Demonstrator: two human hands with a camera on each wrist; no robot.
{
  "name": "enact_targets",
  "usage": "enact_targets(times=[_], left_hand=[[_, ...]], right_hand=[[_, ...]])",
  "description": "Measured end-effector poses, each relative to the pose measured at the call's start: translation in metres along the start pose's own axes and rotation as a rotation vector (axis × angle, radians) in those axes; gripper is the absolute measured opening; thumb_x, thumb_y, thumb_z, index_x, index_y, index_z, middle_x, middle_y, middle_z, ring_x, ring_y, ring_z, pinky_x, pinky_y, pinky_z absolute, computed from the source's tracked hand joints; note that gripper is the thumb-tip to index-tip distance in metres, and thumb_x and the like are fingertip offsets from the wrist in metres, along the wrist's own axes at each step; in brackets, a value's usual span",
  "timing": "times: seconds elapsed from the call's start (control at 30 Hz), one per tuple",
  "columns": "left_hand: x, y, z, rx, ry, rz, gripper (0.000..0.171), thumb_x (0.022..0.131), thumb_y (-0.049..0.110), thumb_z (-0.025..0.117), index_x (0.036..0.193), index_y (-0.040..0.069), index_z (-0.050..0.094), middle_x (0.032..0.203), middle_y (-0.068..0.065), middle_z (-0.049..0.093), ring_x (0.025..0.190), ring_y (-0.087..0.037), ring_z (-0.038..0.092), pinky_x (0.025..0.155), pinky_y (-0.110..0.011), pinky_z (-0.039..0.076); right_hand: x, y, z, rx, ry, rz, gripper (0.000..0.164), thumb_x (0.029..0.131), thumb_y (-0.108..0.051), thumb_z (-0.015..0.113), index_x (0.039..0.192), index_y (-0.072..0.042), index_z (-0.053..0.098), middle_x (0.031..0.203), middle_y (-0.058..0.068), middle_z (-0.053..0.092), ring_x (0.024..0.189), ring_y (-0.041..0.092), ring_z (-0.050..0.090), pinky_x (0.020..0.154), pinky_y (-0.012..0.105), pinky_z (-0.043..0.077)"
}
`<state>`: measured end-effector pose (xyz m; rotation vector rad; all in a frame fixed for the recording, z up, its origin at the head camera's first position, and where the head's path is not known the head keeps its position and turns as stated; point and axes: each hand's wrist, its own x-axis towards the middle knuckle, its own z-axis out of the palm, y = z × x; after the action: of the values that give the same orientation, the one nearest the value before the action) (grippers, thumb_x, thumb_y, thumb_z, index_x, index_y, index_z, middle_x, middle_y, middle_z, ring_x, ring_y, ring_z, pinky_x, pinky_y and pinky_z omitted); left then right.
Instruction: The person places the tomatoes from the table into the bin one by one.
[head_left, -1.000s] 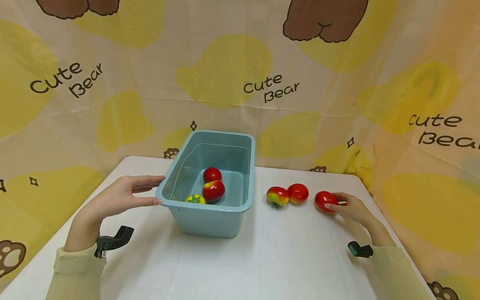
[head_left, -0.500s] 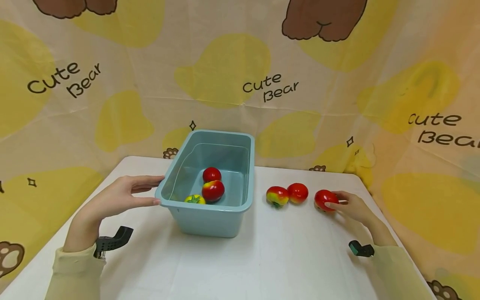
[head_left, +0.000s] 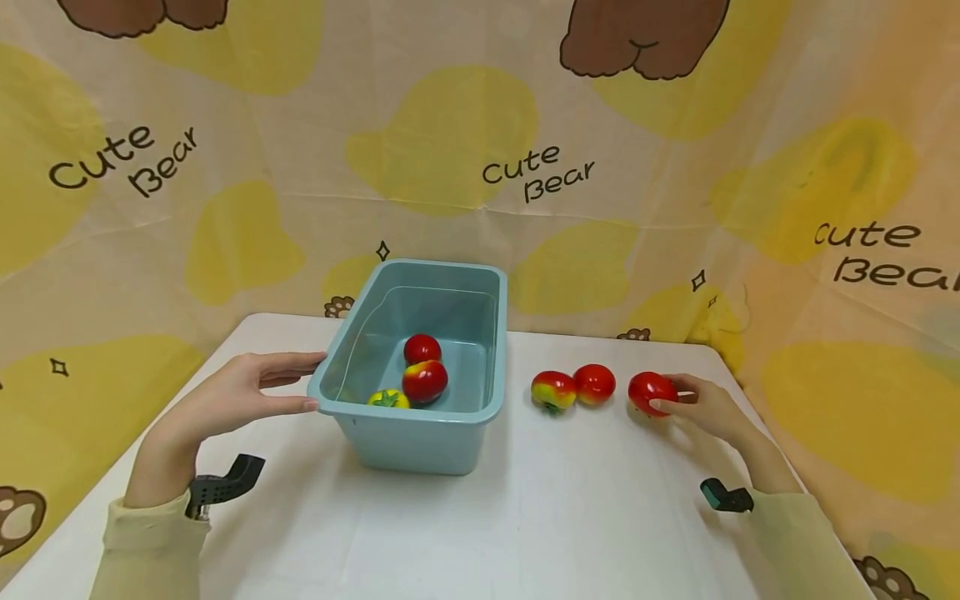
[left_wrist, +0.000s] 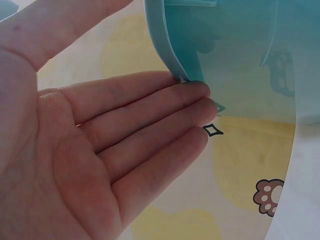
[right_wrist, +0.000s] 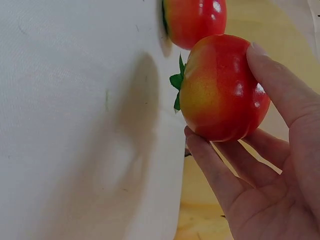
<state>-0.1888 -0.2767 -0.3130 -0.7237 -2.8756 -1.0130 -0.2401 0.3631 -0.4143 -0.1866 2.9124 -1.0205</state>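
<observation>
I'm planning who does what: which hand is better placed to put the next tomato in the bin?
Probably the right. The right hand grips a tomato, near two others on the table. The left hand touches the bin on the opposite side.

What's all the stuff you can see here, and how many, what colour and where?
Table: 1, white, in front of the person
Tub: 1, blue, on the table
Tub fruits: 3, red and yellow, inside the tub
Table fruits: 2, red and yellow, right of the tub
Held fruit: 1, red and yellow, above the table
Cloth: 1, beige and yellow with brown prints, behind the table
Gadgets: 2, mostly black, one per wrist
Sleeves: 2, pale yellow, on the arms
Left grip: 1, bare, touching the tub's left edge
Right grip: 1, bare, holding the held fruit
</observation>
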Motion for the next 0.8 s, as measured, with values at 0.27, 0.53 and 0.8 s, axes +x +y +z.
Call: enact_targets(times=[0.27,0.53,0.8], left_hand=[[0.000,-0.002,-0.001,0.005,0.006,0.009,0.062,0.082,0.040,0.073,0.135,0.017,0.054,0.130,-0.002,0.060,0.117,-0.019,0.059,0.093,-0.006,0.042],[0.000,-0.002,0.000,-0.012,0.003,0.015,0.061,0.082,0.038,0.073,0.135,0.015,0.054,0.130,-0.003,0.060,0.116,-0.004,0.057,0.093,-0.006,0.041],[0.000,-0.001,0.000,0.003,-0.002,0.000,0.061,0.082,0.039,0.073,0.135,0.017,0.054,0.130,-0.002,0.060,0.117,-0.019,0.059,0.093,-0.007,0.042]], right_hand=[[-0.004,-0.014,-0.007,0.012,-0.005,-0.025,0.067,0.087,-0.045,0.066,0.136,-0.004,0.047,0.127,0.022,0.056,0.109,0.039,0.057,0.082,0.043,0.057],[-0.006,-0.022,-0.008,0.015,-0.006,-0.044,0.067,0.085,-0.044,0.068,0.136,-0.005,0.047,0.128,0.022,0.056,0.110,0.040,0.056,0.079,0.042,0.058],[-0.007,-0.035,-0.009,0.002,0.011,-0.091,0.066,0.085,-0.043,0.069,0.135,-0.006,0.049,0.126,0.021,0.058,0.110,0.040,0.056,0.078,0.042,0.059]])
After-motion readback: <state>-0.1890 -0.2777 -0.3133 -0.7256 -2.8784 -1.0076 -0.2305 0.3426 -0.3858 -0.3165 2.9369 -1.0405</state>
